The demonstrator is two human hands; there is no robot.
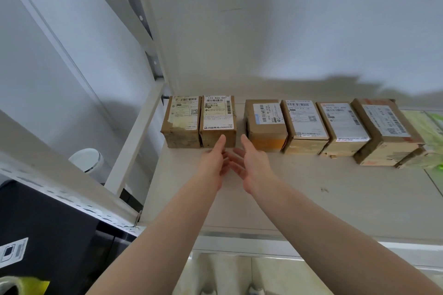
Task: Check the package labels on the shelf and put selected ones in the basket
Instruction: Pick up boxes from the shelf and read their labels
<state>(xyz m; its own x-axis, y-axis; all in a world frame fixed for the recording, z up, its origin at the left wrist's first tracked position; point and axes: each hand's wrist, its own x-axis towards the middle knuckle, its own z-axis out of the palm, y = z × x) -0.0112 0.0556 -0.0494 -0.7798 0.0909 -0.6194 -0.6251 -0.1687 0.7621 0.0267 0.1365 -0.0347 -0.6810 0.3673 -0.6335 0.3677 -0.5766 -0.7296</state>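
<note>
Both forearms reach over the shelf (311, 199) edge. The left hand (213, 165) is open and touches the second box (218, 122); the right hand (251, 167) is open and empty. A one-sided pull could skew that box into its neighbour (182, 122) — though the gap beside the third box (265, 124) leaves finger room. No basket in view.

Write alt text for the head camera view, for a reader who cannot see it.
Two bare hands, left hand and right hand, reach open and empty toward a row of six brown cardboard packages on a white shelf. The left fingers almost touch the second package from the left, whose white label reads 133 R06 0A7. Every package carries a barcoded label on top.
</note>
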